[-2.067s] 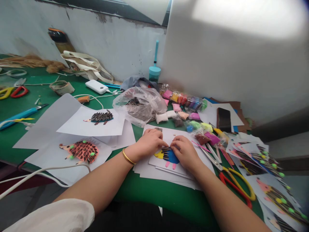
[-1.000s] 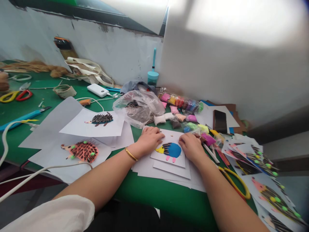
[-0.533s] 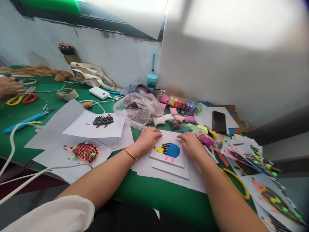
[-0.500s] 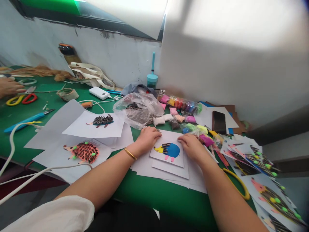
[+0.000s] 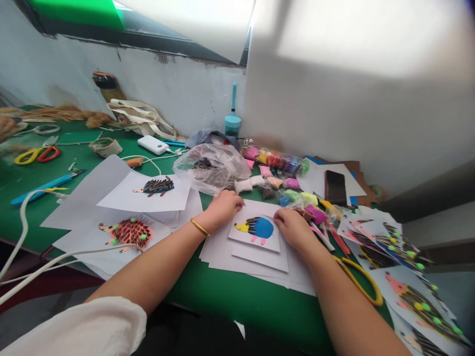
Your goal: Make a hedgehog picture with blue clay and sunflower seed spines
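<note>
A white card (image 5: 272, 245) lies on stacked white sheets (image 5: 222, 263) in front of me. On it is a hedgehog picture (image 5: 262, 228) with a yellow head, a blue body, pink feet and dark seeds behind the head. My left hand (image 5: 226, 207) is at the card's upper left corner, thumb and fingertips pressed together; whatever they pinch is too small to make out. At the upper right edge of the card rests my right hand (image 5: 291, 225), its fingers curled together, and what is between them is hidden.
A plastic bag of seeds (image 5: 213, 170) and clay packets (image 5: 274, 182) lie behind the card. Finished hedgehog pictures (image 5: 126, 232) are at left and more at right. Further left are scissors (image 5: 39, 155) and a blue tool (image 5: 46, 189); a person's blurred hand (image 5: 6, 127) is at the far left edge.
My left hand has shifted slightly left and its fingers look more drawn together. My right fingers are more curled. The other person's hand at far left has moved towards the frame's edge.
</note>
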